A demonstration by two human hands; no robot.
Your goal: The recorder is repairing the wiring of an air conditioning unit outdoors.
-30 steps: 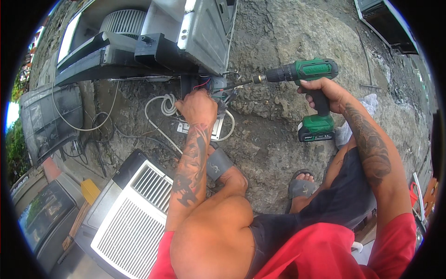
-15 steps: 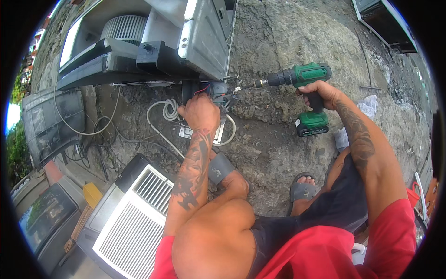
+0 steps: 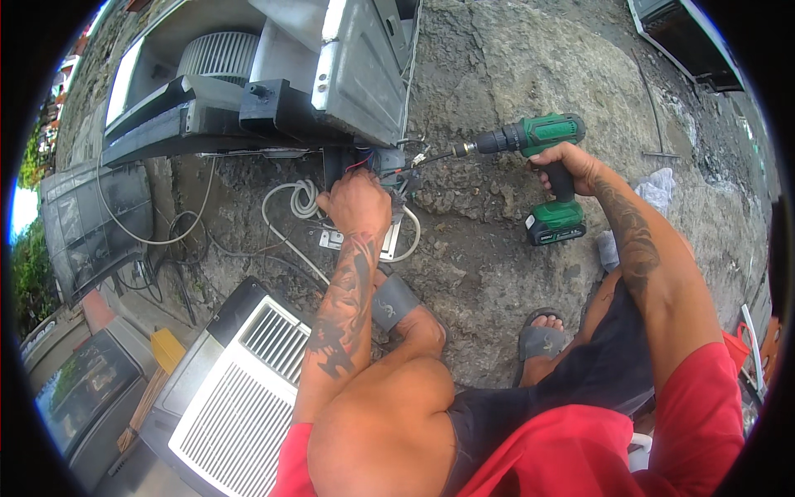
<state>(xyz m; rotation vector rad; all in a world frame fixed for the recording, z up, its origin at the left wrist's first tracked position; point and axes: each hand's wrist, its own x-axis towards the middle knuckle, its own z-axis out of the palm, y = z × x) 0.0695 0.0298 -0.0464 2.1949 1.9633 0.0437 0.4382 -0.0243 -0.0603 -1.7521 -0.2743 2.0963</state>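
Observation:
My right hand (image 3: 567, 168) is wrapped round the grip of a green and black cordless drill (image 3: 552, 131). The drill lies level, its long thin bit (image 3: 435, 157) pointing left at a small metal box (image 3: 387, 159) under the corner of an opened air conditioner unit (image 3: 364, 74). My left hand (image 3: 360, 201) reaches to that box from below, back of the hand up, fingers curled by red and blue wires (image 3: 359, 162). What its fingertips pinch is hidden. Just below it lie a white plate (image 3: 389, 242) and a coiled pale power cord (image 3: 303, 199).
A white-grilled air conditioner front (image 3: 236, 398) stands lower left. A grey plastic panel (image 3: 95, 219) lies far left, with loose cables beside it. White rags (image 3: 656, 192) and a thin metal rod (image 3: 654, 108) lie right, below a dark casing (image 3: 687, 41). My sandalled feet rest on rough concrete.
The drill and my right hand have shifted slightly left. The bit looks thinner along its middle now. My left hand stays almost in the same place at the wires.

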